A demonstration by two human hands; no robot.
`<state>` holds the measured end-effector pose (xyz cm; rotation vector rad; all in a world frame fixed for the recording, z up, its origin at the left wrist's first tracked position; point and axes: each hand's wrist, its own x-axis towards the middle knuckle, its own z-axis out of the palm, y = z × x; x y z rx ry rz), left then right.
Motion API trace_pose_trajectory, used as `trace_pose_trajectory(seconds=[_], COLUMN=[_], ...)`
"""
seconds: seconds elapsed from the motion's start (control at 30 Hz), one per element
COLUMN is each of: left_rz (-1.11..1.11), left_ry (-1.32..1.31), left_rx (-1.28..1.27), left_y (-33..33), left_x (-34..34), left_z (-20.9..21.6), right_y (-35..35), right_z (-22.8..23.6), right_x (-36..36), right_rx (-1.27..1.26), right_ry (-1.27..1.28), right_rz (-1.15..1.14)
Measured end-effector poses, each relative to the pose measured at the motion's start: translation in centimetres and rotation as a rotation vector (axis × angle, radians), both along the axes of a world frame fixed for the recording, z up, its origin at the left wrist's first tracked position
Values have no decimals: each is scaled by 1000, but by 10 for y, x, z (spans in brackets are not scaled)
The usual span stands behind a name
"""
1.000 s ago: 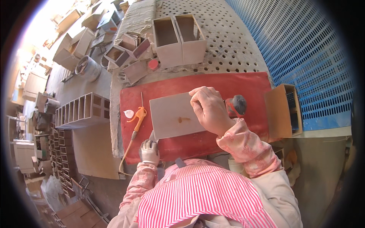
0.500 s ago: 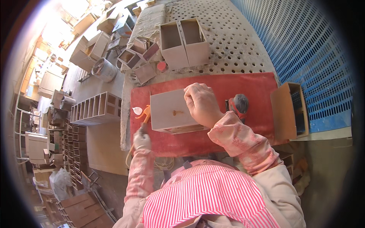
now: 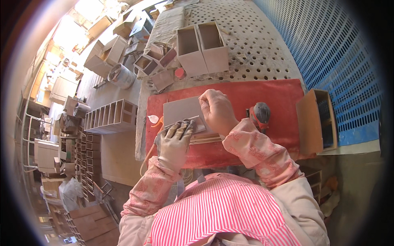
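A grey-coated wooden box (image 3: pixel 180 107) lies on the red mat in front of me. My left hand (image 3: pixel 174 141), in a pale work glove with dark-stained fingers, rests on its near left part. Under its fingertips is a pale flat block (image 3: pixel 199 124), partly covered by the glove. My right hand (image 3: pixel 217 110), bare, is closed at the box's right end; whatever its curled fingers hold is hidden. Left of the box, an orange hooked tool (image 3: pixel 159 124) shows in part beside a small white cap-like piece (image 3: pixel 153 119). A hose runs down near my left wrist.
Right of the box stands a red and black power sander (image 3: pixel 261 113) on the red mat (image 3: pixel 275 92). Two joined grey boxes (image 3: pixel 203 53) and a red lid (image 3: pixel 179 73) sit on the perforated bench. A brown box (image 3: pixel 310 121) stands by the blue lattice panel (image 3: pixel 344 74).
My left hand has moved from beside the orange tool, up and right onto the box, with the pale block now under its fingers. My right hand stays at the box's right end.
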<state>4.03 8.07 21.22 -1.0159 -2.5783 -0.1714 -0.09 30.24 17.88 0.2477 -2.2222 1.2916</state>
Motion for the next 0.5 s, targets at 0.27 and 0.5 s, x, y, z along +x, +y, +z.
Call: trace_pose_trajectory(seconds=[0.27,0.5], left_rz=[-58,-194], left_ry=[-33,74], left_rx=[-50,4], left_y=[-5,-5], left_x=[2,7], left_z=[-7,-1], right_y=[-2,-3], right_z=[0,1], right_x=[-1,2], right_rx=[35,40], right_ry=[15,9], right_rz=[-25,-11])
